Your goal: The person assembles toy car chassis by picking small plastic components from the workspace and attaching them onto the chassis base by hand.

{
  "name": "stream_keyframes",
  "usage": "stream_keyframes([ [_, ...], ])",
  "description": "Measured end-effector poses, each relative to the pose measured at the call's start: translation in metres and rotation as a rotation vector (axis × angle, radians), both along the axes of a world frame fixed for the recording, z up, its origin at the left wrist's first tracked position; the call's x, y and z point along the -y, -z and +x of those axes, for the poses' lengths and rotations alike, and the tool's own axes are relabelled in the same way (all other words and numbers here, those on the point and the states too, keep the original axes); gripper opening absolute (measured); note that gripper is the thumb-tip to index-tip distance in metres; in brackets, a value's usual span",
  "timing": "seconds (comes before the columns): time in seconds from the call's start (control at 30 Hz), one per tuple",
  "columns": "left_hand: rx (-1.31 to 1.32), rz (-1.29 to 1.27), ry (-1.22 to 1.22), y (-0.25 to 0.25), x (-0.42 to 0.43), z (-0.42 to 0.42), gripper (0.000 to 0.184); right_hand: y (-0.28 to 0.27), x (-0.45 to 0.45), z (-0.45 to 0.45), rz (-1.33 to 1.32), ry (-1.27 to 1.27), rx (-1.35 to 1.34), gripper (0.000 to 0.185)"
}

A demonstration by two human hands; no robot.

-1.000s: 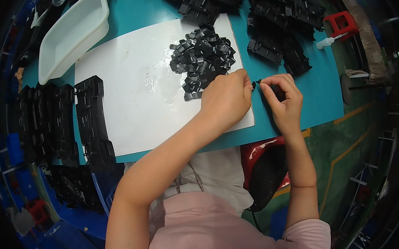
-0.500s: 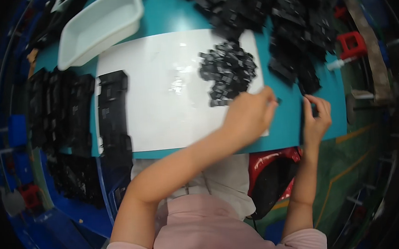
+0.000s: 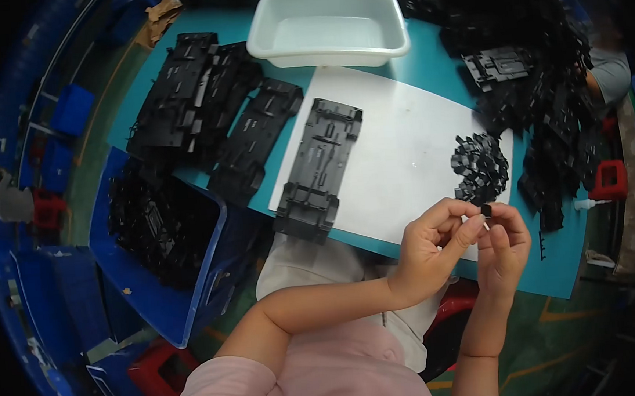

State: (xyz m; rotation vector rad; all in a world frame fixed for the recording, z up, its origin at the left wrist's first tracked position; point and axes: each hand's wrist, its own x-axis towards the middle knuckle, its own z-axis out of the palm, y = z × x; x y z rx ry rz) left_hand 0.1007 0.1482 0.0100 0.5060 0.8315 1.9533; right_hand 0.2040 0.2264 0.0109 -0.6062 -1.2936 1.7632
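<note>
Both hands meet over the front right part of the table. My left hand is closed in a pinch, thumb against forefinger, at a small black plastic piece. My right hand has its curled forefinger on the other side of that piece, its thumb a little below. The exact contact of each fingertip is partly hidden. Just beyond the fingers, a pile of small black plastic parts lies on the white sheet. Left of it, a long black molded tray-like part rests on the sheet.
A white plastic tub stands at the back. More long black parts lie at left, above a blue bin of black parts. Black parts are heaped at right. Another person's grey sleeve shows beyond the heap.
My hands, apart before, have come together around the small black piece. The view has turned, so the table and tub appear shifted to the right.
</note>
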Motion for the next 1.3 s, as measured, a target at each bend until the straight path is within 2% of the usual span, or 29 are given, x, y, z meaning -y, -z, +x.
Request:
stream_keyframes([
  [0.03,0.016,-0.004,-0.099,0.005,0.002,-0.002,0.012,0.0,0.003,-0.011,0.001,-0.028,-0.007,0.025],
  [0.2,-0.06,-0.077,-0.216,0.011,0.02,-0.024,0.012,0.0,0.022,-0.052,-0.068,-0.097,-0.053,0.016],
  [0.33,-0.092,-0.137,-0.229,0.012,0.03,-0.034,0.013,-0.002,0.03,-0.069,-0.132,-0.095,-0.099,0.014],
  [0.53,-0.104,-0.154,-0.233,0.016,0.031,-0.036,0.009,-0.004,0.032,-0.074,-0.086,-0.089,-0.077,0.011],
  [0.67,-0.071,-0.156,-0.18,0.0,0.03,-0.046,0.012,-0.003,0.029,-0.07,-0.119,-0.026,-0.069,0.009],
  [0.73,-0.335,-0.319,0.119,-0.017,0.048,-0.075,0.012,-0.005,0.024,-0.062,-0.208,-0.037,-0.044,0.008],
  [0.77,-0.646,-0.339,-0.063,-0.016,0.053,-0.088,0.013,-0.005,0.02,-0.056,-0.207,-0.033,-0.042,0.008],
  [0.83,-0.937,-0.452,-0.262,-0.018,0.065,-0.127,0.017,-0.002,0.01,-0.043,-0.113,-0.002,0.093,0.008],
  [0.87,-1.096,-0.649,-0.296,-0.025,0.07,-0.146,0.026,0.0,0.005,-0.036,-0.085,0.051,0.139,0.008],
  [0.9,-1.32,-0.745,-0.372,-0.017,0.072,-0.162,0.043,0.003,-0.001,-0.029,-0.04,0.071,0.183,0.009],
  [1.0,-1.485,-0.941,-0.26,-0.007,0.077,-0.178,0.071,0.009,-0.019,-0.011,0.029,0.106,0.285,0.01],
  [1.13,-1.482,-1.059,-0.151,-0.004,0.061,-0.171,0.074,0.006,-0.032,-0.004,0.111,0.105,0.298,0.01],
  [1.2,-1.308,-0.913,-0.177,0.007,0.052,-0.177,0.069,-0.001,-0.033,-0.007,0.139,0.103,0.296,0.01],
  [1.23,-1.12,-0.849,-0.135,0.005,0.051,-0.178,0.055,-0.003,-0.034,-0.008,0.154,0.086,0.301,0.01],
  [1.27,-1.122,-0.845,-0.135,0.001,0.05,-0.177,0.055,-0.006,-0.035,-0.009,0.169,0.071,0.309,0.01],
  [1.3,-0.812,-0.664,0.0,-0.002,0.051,-0.175,0.048,-0.01,-0.036,-0.012,0.17,0.077,0.31,0.01],
])
